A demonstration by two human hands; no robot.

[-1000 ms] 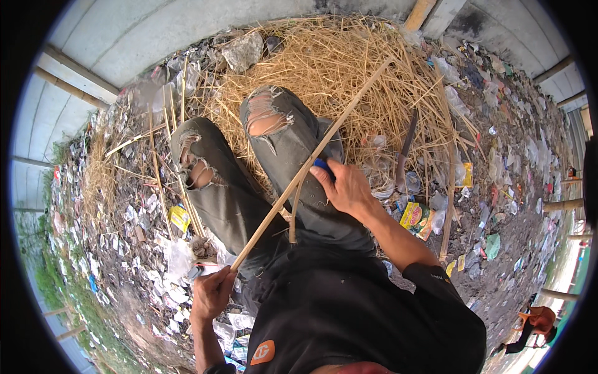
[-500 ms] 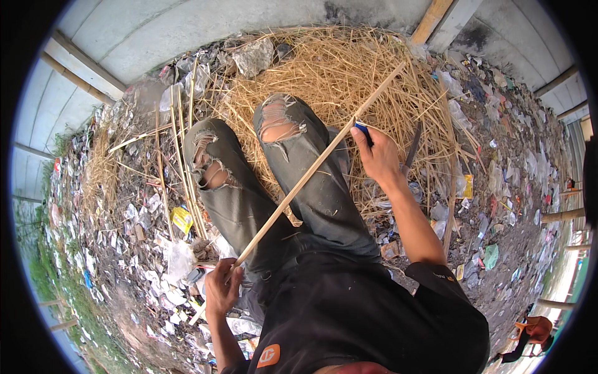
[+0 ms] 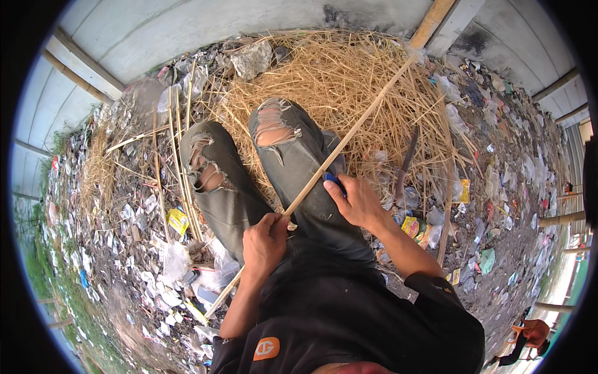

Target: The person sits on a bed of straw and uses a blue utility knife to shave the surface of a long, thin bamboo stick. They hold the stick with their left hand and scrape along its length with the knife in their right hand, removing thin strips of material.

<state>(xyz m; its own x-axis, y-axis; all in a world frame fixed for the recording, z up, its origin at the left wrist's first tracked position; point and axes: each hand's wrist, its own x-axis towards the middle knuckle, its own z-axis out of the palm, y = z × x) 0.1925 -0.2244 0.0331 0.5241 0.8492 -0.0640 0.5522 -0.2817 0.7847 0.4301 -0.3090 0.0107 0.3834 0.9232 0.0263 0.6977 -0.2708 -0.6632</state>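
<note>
A long, pale, split strip [image 3: 352, 134] that looks like bamboo is running diagonally through the middle of the frame, its far end reaching over the straw at upper right and its near end passing under the left forearm toward the lower left. The left hand [image 3: 265, 243], near the centre, is pinching the strip between thumb and curled fingers. The right hand [image 3: 356, 201], right of centre, is closing its fingers around a blue-handled tool [image 3: 334, 182], the thumb lying along it; the tool is sitting close against the strip, but whether its edge is touching cannot be told. Beneath the strip, torn dark trousers [image 3: 293, 174] are covering two bent knees, and a black shirt [image 3: 349, 305] is filling the lower middle. Beyond the knees, a heap of straw [image 3: 324, 81] is spreading across the upper middle, with a pale rock [image 3: 252, 60] resting at its left edge. Several thin strips [image 3: 174, 137] are lying left of the knees, near a yellow packet [image 3: 178, 220]. A long dark piece [image 3: 408, 156] is lying right of centre, and a grey wall [image 3: 205, 25] is curving along the top.
</note>
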